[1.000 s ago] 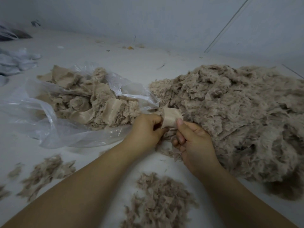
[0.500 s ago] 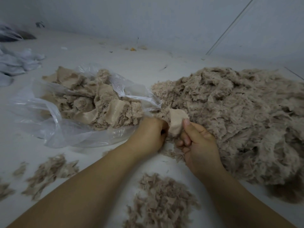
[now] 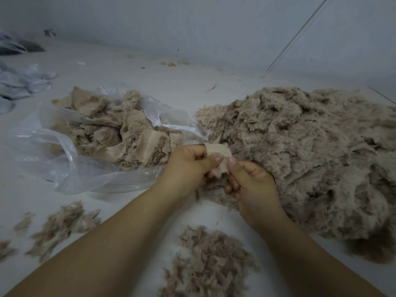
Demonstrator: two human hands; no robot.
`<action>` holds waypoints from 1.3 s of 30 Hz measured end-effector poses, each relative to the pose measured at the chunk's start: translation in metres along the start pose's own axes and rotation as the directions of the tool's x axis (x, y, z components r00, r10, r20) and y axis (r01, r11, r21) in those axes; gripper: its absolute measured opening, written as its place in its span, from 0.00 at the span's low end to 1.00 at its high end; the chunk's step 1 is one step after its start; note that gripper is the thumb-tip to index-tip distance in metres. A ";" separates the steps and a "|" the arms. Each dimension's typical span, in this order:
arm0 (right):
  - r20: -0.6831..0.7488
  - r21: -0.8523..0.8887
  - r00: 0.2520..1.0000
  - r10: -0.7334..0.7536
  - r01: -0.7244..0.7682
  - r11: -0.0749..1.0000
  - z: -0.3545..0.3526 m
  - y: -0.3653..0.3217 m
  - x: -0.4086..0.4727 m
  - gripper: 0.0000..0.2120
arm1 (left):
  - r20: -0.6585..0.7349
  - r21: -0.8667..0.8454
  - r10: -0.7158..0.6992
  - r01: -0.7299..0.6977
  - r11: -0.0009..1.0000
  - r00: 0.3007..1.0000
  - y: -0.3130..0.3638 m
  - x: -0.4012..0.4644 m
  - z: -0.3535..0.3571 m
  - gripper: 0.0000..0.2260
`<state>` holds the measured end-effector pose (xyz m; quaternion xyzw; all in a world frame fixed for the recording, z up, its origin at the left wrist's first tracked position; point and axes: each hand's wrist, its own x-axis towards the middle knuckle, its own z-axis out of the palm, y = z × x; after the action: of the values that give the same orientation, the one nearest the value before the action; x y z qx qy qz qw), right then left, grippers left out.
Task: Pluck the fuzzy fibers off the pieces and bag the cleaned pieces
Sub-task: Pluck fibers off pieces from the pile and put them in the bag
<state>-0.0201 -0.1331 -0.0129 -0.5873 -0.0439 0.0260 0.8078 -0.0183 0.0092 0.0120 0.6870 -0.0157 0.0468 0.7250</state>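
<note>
A small beige fabric piece [image 3: 220, 155] is pinched between both thumbs at the centre of the view. My left hand [image 3: 188, 166] grips its left side and my right hand [image 3: 250, 185] grips its lower right edge. A clear plastic bag [image 3: 64, 159] lies open to the left, holding several beige pieces [image 3: 128, 133]. A big heap of fuzzy tan pieces [image 3: 310, 146] fills the right side, just behind my right hand.
Loose plucked fibers lie in a pile [image 3: 210, 266] in front of my arms and in smaller clumps [image 3: 62, 226] at the lower left. Crumpled pale bags [image 3: 19, 82] sit at the far left. A wall [image 3: 192, 24] closes the back.
My left thumb has come up onto the fabric piece beside my right thumb, and both hands now pinch it closer together. The piece has turned slightly in my grip.
</note>
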 end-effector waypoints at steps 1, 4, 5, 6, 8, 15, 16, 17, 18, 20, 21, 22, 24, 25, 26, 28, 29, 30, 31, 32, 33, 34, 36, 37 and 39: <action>-0.016 -0.005 1.000 0.007 -0.008 1.000 0.000 0.000 0.000 0.14 | -0.029 -0.019 -0.018 0.018 1.000 0.999 -0.002 0.002 -0.001 0.14; -0.043 0.032 0.998 0.035 -0.034 0.999 0.001 0.000 0.001 0.16 | -0.045 -0.053 -0.091 0.088 0.995 0.995 -0.001 0.004 -0.004 0.14; -0.046 0.047 0.998 0.049 -0.047 0.998 0.000 -0.001 0.002 0.17 | -0.040 -0.049 -0.102 0.100 0.994 0.994 -0.002 0.004 -0.004 0.14; -0.039 0.060 0.997 0.063 -0.060 0.996 0.000 -0.001 0.002 0.18 | -0.031 -0.043 -0.108 0.106 0.993 0.994 -0.002 0.003 -0.004 0.13; 0.011 0.028 0.998 0.054 -0.054 0.998 -0.001 -0.002 0.001 0.14 | -0.004 -0.022 -0.100 0.100 0.995 0.995 -0.001 0.001 -0.003 0.11; 0.042 -0.122 0.999 -0.013 0.018 0.992 -0.001 0.002 0.001 0.14 | -0.062 -0.034 0.013 -0.015 0.999 0.998 0.001 0.001 -0.005 0.11; 0.039 -0.115 0.999 -0.015 0.019 0.993 -0.001 0.002 0.001 0.14 | -0.068 -0.035 0.022 -0.024 0.999 0.997 0.002 0.001 -0.004 0.12; 0.027 -0.098 1.000 -0.012 0.015 0.995 -0.001 0.002 0.001 0.15 | -0.087 -0.041 0.023 -0.027 0.999 0.996 0.003 0.002 -0.005 0.14; 0.008 -0.073 1.000 0.000 0.001 0.997 -0.002 0.002 0.001 0.15 | -0.132 -0.051 0.024 -0.031 0.998 0.991 0.004 0.003 -0.007 0.15; -0.024 -0.013 0.999 0.035 -0.035 0.999 -0.003 0.003 0.002 0.15 | -0.300 0.000 0.062 -0.065 0.998 0.952 0.008 0.009 -0.019 0.14; -0.030 -0.003 0.999 0.046 -0.046 0.999 -0.004 0.003 0.002 0.16 | -0.400 0.110 0.124 -0.087 0.990 0.908 0.011 0.013 -0.029 0.12; -0.030 -0.011 0.998 0.052 -0.052 0.999 -0.005 0.003 0.002 0.16 | -0.477 0.257 0.212 -0.095 0.962 0.853 0.013 0.017 -0.041 0.11; -0.023 -0.043 0.998 0.058 -0.059 0.997 -0.004 0.003 0.002 0.14 | -0.513 0.587 0.400 -0.029 0.809 0.760 0.014 0.021 -0.066 0.09; -0.018 -0.055 0.998 0.059 -0.060 0.997 -0.004 0.003 0.003 0.13 | -0.478 0.741 0.464 0.059 0.669 0.746 0.013 0.022 -0.077 0.06; -0.014 -0.062 0.998 0.059 -0.059 0.996 -0.004 0.003 0.003 0.13 | -0.432 0.845 0.487 0.152 0.513 0.759 0.014 0.022 -0.083 0.03; -0.012 -0.070 0.998 0.058 -0.059 0.996 -0.005 0.004 0.003 0.13 | -0.367 0.924 0.433 0.266 0.276 0.824 0.014 0.021 -0.083 0.06; -0.014 -0.073 0.998 0.060 -0.061 0.996 -0.006 0.004 0.004 0.12 | -0.337 0.939 0.410 0.273 0.208 0.847 0.014 0.021 -0.080 0.07; -0.017 -0.073 0.998 0.062 -0.063 0.995 -0.006 0.005 0.004 0.12 | -0.311 0.950 0.405 0.267 0.162 0.860 0.015 0.020 -0.077 0.07; -0.018 -0.071 0.998 0.062 -0.063 0.995 -0.006 0.005 0.004 0.12 | -0.293 0.956 0.415 0.258 0.139 0.862 0.017 0.018 -0.073 0.08; -0.018 -0.068 0.998 0.060 -0.062 0.996 -0.005 0.005 0.004 0.12 | -0.272 0.962 0.446 0.230 0.147 0.853 0.019 0.016 -0.069 0.09; -0.017 -0.067 0.998 0.060 -0.061 0.996 -0.006 0.004 0.004 0.13 | -0.227 0.972 0.504 0.161 0.170 0.833 0.022 0.013 -0.063 0.08; -0.018 -0.066 0.998 0.061 -0.062 0.996 -0.005 0.004 0.004 0.13 | -0.150 0.980 0.563 0.050 0.190 0.813 0.023 0.009 -0.055 0.07; -0.030 -0.061 0.998 0.063 -0.065 0.996 -0.004 0.004 0.004 0.14 | 0.064 0.936 0.531 -0.236 0.262 0.845 0.023 0.001 -0.035 0.07; -0.037 -0.055 0.997 0.063 -0.065 0.996 -0.003 0.004 0.004 0.14 | 0.183 0.876 0.422 -0.342 0.341 0.888 0.020 -0.003 -0.025 0.08; -0.042 -0.039 0.997 0.066 -0.067 0.997 -0.002 0.004 0.004 0.14 | 0.364 0.850 0.188 -0.408 0.333 0.912 0.007 -0.008 -0.007 0.09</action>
<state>-0.0158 -0.1337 -0.0173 -0.6049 -0.0086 0.0400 0.7952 -0.0271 0.0166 0.0177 0.9553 -0.1863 0.1107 0.2009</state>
